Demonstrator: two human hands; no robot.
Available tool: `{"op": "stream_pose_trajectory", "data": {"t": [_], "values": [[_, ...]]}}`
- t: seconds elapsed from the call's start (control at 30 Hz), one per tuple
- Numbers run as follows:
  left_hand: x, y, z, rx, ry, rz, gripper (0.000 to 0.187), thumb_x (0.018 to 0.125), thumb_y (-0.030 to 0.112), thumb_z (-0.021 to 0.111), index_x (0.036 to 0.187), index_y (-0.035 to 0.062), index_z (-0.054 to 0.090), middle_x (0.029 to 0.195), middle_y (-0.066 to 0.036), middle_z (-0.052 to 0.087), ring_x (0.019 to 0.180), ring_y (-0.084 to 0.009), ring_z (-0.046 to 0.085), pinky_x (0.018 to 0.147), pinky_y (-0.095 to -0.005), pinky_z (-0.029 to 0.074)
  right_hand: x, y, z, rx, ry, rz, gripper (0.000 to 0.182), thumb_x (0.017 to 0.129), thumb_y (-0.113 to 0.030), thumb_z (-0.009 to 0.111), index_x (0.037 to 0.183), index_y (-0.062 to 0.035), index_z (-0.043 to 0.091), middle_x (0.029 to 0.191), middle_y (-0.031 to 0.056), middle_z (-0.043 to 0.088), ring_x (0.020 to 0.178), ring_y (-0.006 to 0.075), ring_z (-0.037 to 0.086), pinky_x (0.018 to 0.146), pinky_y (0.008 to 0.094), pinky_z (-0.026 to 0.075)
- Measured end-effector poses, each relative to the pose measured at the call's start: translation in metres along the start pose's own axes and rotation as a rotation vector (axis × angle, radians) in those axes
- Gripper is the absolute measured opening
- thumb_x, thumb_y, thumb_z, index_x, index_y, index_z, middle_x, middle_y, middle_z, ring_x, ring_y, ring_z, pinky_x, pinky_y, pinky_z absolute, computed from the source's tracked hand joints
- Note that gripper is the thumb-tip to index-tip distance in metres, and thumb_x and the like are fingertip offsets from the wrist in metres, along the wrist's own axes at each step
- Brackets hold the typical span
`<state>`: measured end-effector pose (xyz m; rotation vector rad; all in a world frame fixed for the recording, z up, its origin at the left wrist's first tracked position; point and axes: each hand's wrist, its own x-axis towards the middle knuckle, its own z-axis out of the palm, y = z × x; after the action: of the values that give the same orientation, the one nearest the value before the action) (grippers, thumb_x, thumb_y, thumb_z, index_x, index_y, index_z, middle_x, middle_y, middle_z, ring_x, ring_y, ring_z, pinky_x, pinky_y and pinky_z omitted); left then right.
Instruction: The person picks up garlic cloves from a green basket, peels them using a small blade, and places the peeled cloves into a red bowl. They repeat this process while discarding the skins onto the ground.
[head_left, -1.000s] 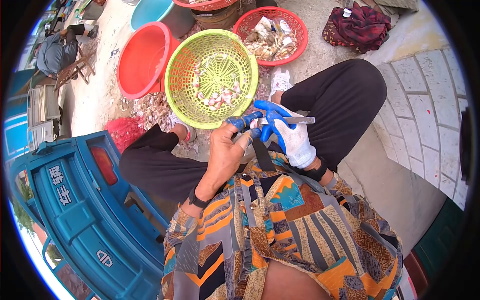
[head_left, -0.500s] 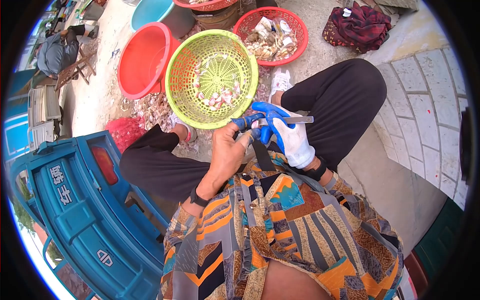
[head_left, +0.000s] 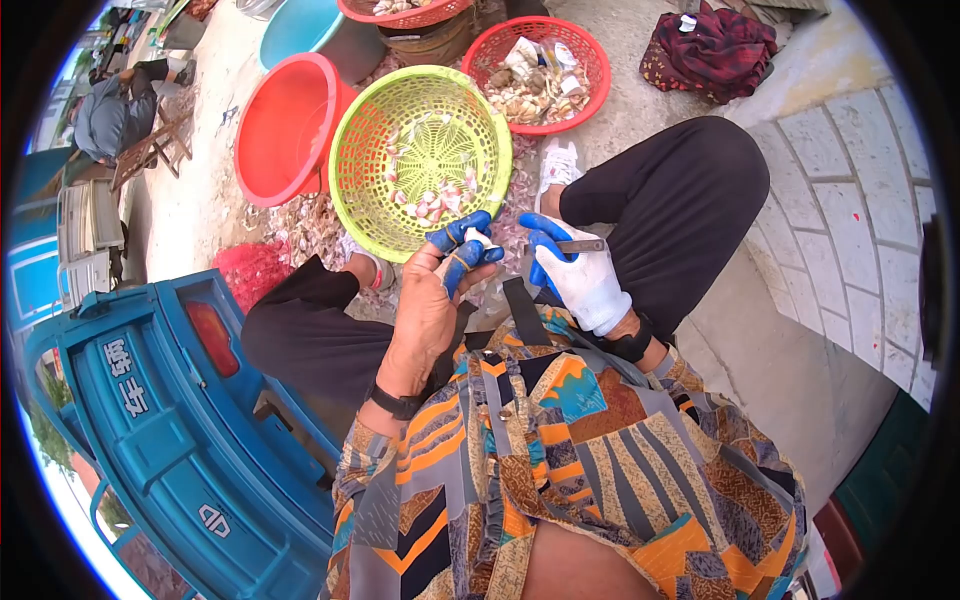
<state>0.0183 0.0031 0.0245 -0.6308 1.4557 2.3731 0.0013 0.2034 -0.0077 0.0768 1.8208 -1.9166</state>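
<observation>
the green basket (head_left: 372, 150) sits before the knees, just below it the gloved right hand (head_left: 580, 275) is closed around a small knife (head_left: 578, 245), and the left hand (head_left: 440, 290) pinches a garlic clove (head_left: 474, 238) in blue-capped fingertips.

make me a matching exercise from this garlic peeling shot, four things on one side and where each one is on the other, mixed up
Things:
1. garlic clove
2. knife
3. green basket
4. red basin

Places:
a. in the gloved right hand
b. on the ground to the left of the green basket
c. pinched in the blue fingertips of the left hand
d. on the ground just ahead of both hands, with peeled cloves inside

Pairs: 1-c, 2-a, 3-d, 4-b
</observation>
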Motion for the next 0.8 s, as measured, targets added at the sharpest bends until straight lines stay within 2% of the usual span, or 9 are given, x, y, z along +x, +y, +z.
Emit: {"op": "stream_pose_trajectory", "data": {"t": [0.03,0.07,0.17,0.23,0.4,0.5,0.6,0.8], "values": [[0.0,-0.001,-0.003,-0.018,0.011,0.0,0.036,0.096,0.01,0.066,0.129,-0.004,0.059,0.107,-0.008,0.069,0.09,-0.0186,0.07,0.084,-0.0341,0.06,-0.001,-0.001,0.001,0.292,-0.006,0.054,0.035,0.098,-0.008,0.059,0.133,-0.0014,0.059,0.086,-0.0006,0.063,0.073,0.0058,0.059,0.063,0.0229,0.049],[0.0,-0.002,-0.004,-0.026,-0.003,-0.007,0.029,0.097,0.006,0.064,0.125,-0.0017,0.064,0.103,-0.006,0.069,0.089,-0.0157,0.07,0.081,-0.0289,0.059,0.0,-0.003,0.004,0.356,-0.018,-0.023,0.036,0.098,-0.006,0.058,0.134,-0.001,0.059,0.083,-0.0013,0.061,0.073,0.0051,0.059,0.064,0.0219,0.049],[-0.001,-0.007,-0.001,0.085,0.016,-0.037,0.033,0.095,0.007,0.066,0.126,-0.0023,0.061,0.106,-0.008,0.069,0.09,-0.0183,0.07,0.082,-0.0317,0.06,0.0,0.0,0.003,0.227,-0.076,-0.206,0.035,0.1,-0.006,0.055,0.135,-0.0006,0.057,0.084,-0.0016,0.061,0.072,0.0041,0.058,0.065,0.0203,0.049],[-0.001,-0.007,0.003,0.157,-0.008,-0.002,0.028,0.093,0.004,0.068,0.121,-0.0025,0.064,0.103,-0.007,0.071,0.088,-0.0151,0.069,0.081,-0.0281,0.058,0.001,-0.004,0.007,0.364,-0.079,-0.224,0.035,0.101,-0.008,0.055,0.135,-0.0002,0.057,0.085,-0.0014,0.062,0.072,0.0039,0.058,0.065,0.0201,0.048],[-0.001,-0.011,0.009,0.317,-0.048,0.146,0.023,0.091,0.0,0.069,0.114,-0.0021,0.068,0.101,-0.006,0.072,0.086,-0.0112,0.068,0.078,-0.0251,0.055,0.004,0.0,0.009,0.467,-0.089,-0.162,0.035,0.102,-0.013,0.056,0.135,0.0015,0.057,0.091,0.0011,0.066,0.074,0.0039,0.059,0.067,0.0193,0.048],[0.0,-0.011,0.007,0.388,-0.094,0.159,0.023,0.092,-0.001,0.067,0.115,-0.0021,0.069,0.108,-0.005,0.072,0.089,-0.0089,0.065,0.08,-0.0259,0.055,0.004,-0.001,0.012,0.495,-0.064,-0.1,0.036,0.103,-0.014,0.056,0.134,0.0022,0.057,0.096,0.0032,0.069,0.074,0.0037,0.059,0.066,0.0191,0.049],[0.001,-0.015,-0.001,0.339,-0.102,0.048,0.025,0.092,-0.001,0.068,0.116,-0.0017,0.068,0.108,-0.006,0.072,0.087,-0.0094,0.065,0.078,-0.0262,0.055,0.008,0.004,0.009,0.517,-0.069,-0.087,0.035,0.103,-0.015,0.054,0.134,0.0021,0.057,0.097,0.0043,0.07,0.072,0.0036,0.059,0.064,0.0195,0.049],[0.0,-0.004,0.001,0.062,-0.021,0.032,0.031,0.094,0.004,0.067,0.123,-0.0032,0.062,0.105,-0.007,0.07,0.089,-0.0167,0.07,0.08,-0.0296,0.059,0.002,0.008,0.006,0.45,-0.096,0.01,0.034,0.104,-0.015,0.052,0.134,0.0014,0.057,0.082,0.0009,0.065,0.068,0.0033,0.058,0.059,0.0195,0.046]]}}
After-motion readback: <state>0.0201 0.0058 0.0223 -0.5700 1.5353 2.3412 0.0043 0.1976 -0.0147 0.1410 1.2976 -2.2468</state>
